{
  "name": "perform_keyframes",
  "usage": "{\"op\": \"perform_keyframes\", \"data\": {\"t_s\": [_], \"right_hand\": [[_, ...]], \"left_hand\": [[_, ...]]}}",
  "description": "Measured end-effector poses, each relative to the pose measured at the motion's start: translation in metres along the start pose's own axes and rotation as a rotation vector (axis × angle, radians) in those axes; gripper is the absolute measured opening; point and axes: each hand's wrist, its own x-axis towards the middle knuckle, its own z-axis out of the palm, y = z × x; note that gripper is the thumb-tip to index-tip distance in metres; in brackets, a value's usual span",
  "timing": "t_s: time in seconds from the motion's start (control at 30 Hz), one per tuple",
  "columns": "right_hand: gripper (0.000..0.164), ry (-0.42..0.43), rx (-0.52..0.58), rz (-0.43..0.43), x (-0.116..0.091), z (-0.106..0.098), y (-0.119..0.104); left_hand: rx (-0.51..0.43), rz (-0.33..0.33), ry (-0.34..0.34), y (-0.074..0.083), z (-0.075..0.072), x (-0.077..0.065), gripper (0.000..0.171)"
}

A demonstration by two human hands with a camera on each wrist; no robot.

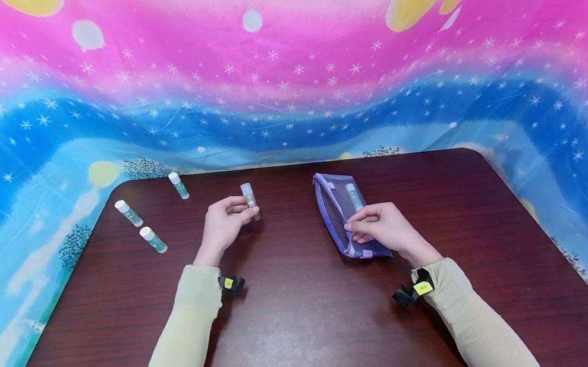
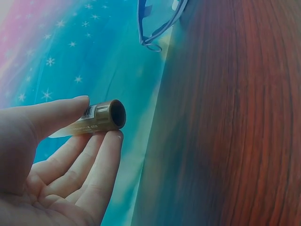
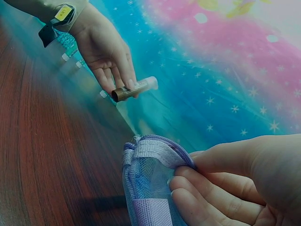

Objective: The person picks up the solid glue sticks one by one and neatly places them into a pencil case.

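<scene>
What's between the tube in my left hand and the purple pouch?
Just bare tabletop: in the head view, nothing lies between the held tube and the purple pouch.

Both forearms [image 1: 180,333] [image 1: 477,314] reach forward — hands [image 1: 223,224] [image 1: 386,229] well apart, each pinching.

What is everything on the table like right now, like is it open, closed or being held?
Brown tube: pinched in the left hand, translucent end up
Purple mesh pouch: unzipped, mouth open, held by the right hand
Pouched tube: inside, seen through the mesh
Farthest green-labelled tube: on the table, looks capped
Leftmost green-labelled tube: also on it, looks capped
Nearest green-labelled tube: same
</scene>
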Motion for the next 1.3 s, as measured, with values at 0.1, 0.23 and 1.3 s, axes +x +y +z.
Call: {"op": "perform_keyframes", "data": {"t_s": [0.1,0.23,1.3], "right_hand": [[0.025,0.001,-0.002,0.000,0.000,0.000,-0.001],[0.025,0.002,-0.002,0.000,0.000,0.000,-0.001],[0.027,0.000,0.013,-0.006,0.001,-0.001,0.001]], "left_hand": [[0.006,-0.001,0.001,0.000,0.002,0.001,0.041],[0.003,0.000,0.002,-0.001,0.004,0.001,0.040],[0.001,0.048,-0.085,0.007,0.055,0.005,0.031]]}}
